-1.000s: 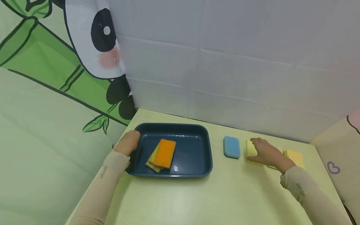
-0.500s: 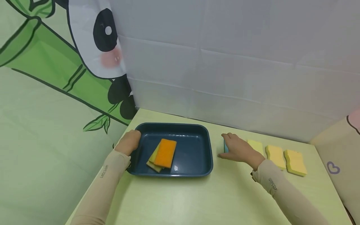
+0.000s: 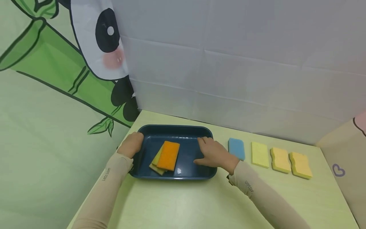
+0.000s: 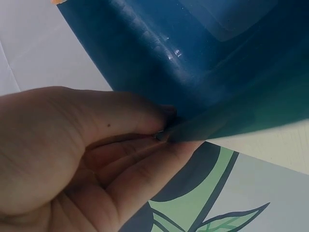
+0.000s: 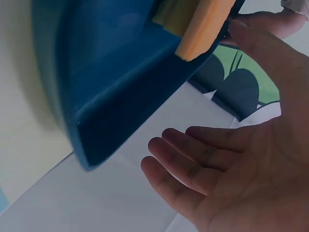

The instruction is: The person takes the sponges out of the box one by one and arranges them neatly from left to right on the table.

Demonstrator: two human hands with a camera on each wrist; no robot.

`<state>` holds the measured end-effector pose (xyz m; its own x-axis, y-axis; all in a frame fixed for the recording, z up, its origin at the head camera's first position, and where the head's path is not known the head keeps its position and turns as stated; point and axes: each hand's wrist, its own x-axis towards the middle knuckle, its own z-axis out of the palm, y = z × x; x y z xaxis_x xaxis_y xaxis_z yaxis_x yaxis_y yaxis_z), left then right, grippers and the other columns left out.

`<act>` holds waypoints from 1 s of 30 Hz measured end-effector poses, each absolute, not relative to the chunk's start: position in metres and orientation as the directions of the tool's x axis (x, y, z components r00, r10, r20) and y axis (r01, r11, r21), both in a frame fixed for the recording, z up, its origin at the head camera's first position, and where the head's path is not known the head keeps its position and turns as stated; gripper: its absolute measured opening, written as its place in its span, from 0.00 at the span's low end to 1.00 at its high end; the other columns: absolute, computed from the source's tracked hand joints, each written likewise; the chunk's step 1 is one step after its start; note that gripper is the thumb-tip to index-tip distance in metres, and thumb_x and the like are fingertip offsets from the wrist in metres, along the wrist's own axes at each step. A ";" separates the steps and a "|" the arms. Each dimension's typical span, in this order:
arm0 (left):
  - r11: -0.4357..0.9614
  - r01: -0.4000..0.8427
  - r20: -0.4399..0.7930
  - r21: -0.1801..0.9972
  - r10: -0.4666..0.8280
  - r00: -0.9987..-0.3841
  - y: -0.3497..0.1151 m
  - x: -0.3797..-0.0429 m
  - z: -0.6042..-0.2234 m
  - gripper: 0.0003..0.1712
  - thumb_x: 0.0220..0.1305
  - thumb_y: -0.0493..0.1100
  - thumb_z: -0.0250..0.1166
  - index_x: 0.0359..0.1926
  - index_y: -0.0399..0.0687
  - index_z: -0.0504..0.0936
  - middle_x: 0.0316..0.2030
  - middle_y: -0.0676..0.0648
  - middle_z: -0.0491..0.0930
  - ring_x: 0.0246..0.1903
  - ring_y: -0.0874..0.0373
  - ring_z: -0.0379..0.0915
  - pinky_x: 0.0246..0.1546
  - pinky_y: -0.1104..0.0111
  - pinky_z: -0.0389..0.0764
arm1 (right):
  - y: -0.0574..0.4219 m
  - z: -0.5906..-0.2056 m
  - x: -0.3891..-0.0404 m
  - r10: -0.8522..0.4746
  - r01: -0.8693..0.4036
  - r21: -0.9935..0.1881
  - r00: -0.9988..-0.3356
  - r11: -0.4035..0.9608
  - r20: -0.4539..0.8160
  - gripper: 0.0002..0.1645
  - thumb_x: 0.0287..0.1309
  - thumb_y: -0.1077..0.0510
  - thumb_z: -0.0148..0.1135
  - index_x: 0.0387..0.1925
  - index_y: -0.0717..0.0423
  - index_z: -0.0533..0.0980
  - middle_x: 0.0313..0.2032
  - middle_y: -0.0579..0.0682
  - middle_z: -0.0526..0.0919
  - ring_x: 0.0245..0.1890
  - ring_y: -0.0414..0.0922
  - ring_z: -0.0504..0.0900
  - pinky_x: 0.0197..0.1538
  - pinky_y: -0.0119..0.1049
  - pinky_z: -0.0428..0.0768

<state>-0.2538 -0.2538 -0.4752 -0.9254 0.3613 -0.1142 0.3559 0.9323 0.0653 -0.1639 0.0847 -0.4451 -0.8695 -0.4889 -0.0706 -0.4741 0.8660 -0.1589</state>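
A dark blue rectangular tray (image 3: pixel 187 170) stands on the table. My left hand (image 3: pixel 130 145) pinches its left rim between thumb and fingers, as the left wrist view shows close up. In the tray an orange sponge (image 3: pixel 168 156) lies on top of yellowish sponges (image 3: pixel 156 168). My right hand (image 3: pixel 213 153) hovers over the tray's right side with thumb and fingers spread apart. Nothing is in its palm in the right wrist view. Just right of it lies a blue sponge (image 3: pixel 236 149), partly hidden by the wrist.
Right of the blue sponge, a pale yellow sponge (image 3: pixel 260 154) and two wavy-edged yellow sponges (image 3: pixel 280 160) lie in a row on the table (image 3: pixel 183 206). A white sheet (image 3: pixel 228 79) hangs behind the table, with a printed panda cloth (image 3: pixel 51 127) at the left.
My right hand has swept left, from the yellow sponges past the blue sponge to over the tray. The sponges it passed are uncovered. My left hand keeps its grip on the rim.
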 end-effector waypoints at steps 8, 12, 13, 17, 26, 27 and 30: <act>0.935 0.350 -0.108 0.055 0.354 -0.929 -0.254 -0.253 -0.476 0.07 0.60 0.21 0.57 0.32 0.31 0.79 0.30 0.36 0.79 0.35 0.40 0.79 0.40 0.51 0.80 | 0.043 -0.451 -0.168 -0.502 -0.490 -0.132 -0.861 0.862 -0.080 0.62 0.52 0.29 0.68 0.73 0.66 0.58 0.68 0.63 0.66 0.66 0.58 0.69 0.63 0.51 0.72; 0.933 0.354 -0.110 0.059 0.359 -0.927 -0.253 -0.253 -0.475 0.07 0.60 0.20 0.57 0.32 0.31 0.79 0.30 0.36 0.79 0.35 0.40 0.80 0.39 0.51 0.81 | 0.021 -0.455 -0.171 -0.524 -0.513 -0.123 -0.847 0.849 -0.086 0.65 0.50 0.26 0.67 0.73 0.66 0.57 0.70 0.62 0.64 0.68 0.57 0.66 0.64 0.51 0.71; 0.933 0.354 -0.112 0.060 0.359 -0.927 -0.253 -0.253 -0.475 0.07 0.59 0.20 0.57 0.32 0.30 0.79 0.30 0.36 0.79 0.35 0.40 0.80 0.39 0.51 0.81 | 0.016 -0.456 -0.171 -0.530 -0.519 -0.124 -0.843 0.846 -0.088 0.65 0.49 0.25 0.67 0.73 0.65 0.57 0.70 0.61 0.64 0.68 0.56 0.66 0.64 0.50 0.71; 0.937 0.344 -0.130 0.065 0.350 -0.928 -0.252 -0.253 -0.474 0.07 0.59 0.20 0.57 0.33 0.30 0.79 0.31 0.36 0.79 0.36 0.41 0.79 0.40 0.51 0.80 | -0.003 -0.460 -0.175 -0.546 -0.534 -0.132 -0.833 0.835 -0.084 0.66 0.46 0.25 0.69 0.73 0.63 0.59 0.70 0.60 0.64 0.66 0.55 0.67 0.63 0.48 0.72; 0.939 0.339 -0.129 0.061 0.344 -0.930 -0.251 -0.250 -0.473 0.08 0.60 0.20 0.57 0.34 0.30 0.79 0.32 0.36 0.79 0.36 0.42 0.79 0.41 0.52 0.80 | -0.030 -0.471 -0.185 -0.559 -0.549 -0.109 -0.823 0.829 -0.104 0.67 0.43 0.25 0.70 0.74 0.60 0.57 0.71 0.60 0.61 0.68 0.56 0.64 0.65 0.50 0.69; 0.939 0.339 -0.128 0.066 0.344 -0.930 -0.251 -0.250 -0.474 0.08 0.60 0.20 0.56 0.34 0.30 0.79 0.31 0.36 0.79 0.36 0.42 0.79 0.41 0.52 0.80 | -0.031 -0.471 -0.185 -0.554 -0.545 -0.108 -0.825 0.832 -0.112 0.68 0.43 0.25 0.71 0.74 0.60 0.57 0.71 0.61 0.61 0.68 0.56 0.64 0.65 0.50 0.69; 0.938 0.338 -0.126 0.080 0.346 -0.930 -0.250 -0.249 -0.475 0.08 0.60 0.20 0.56 0.34 0.31 0.79 0.31 0.37 0.79 0.35 0.43 0.78 0.41 0.52 0.80 | -0.033 -0.472 -0.186 -0.540 -0.531 -0.101 -0.830 0.841 -0.138 0.69 0.42 0.25 0.71 0.75 0.59 0.56 0.71 0.60 0.61 0.68 0.56 0.64 0.66 0.51 0.67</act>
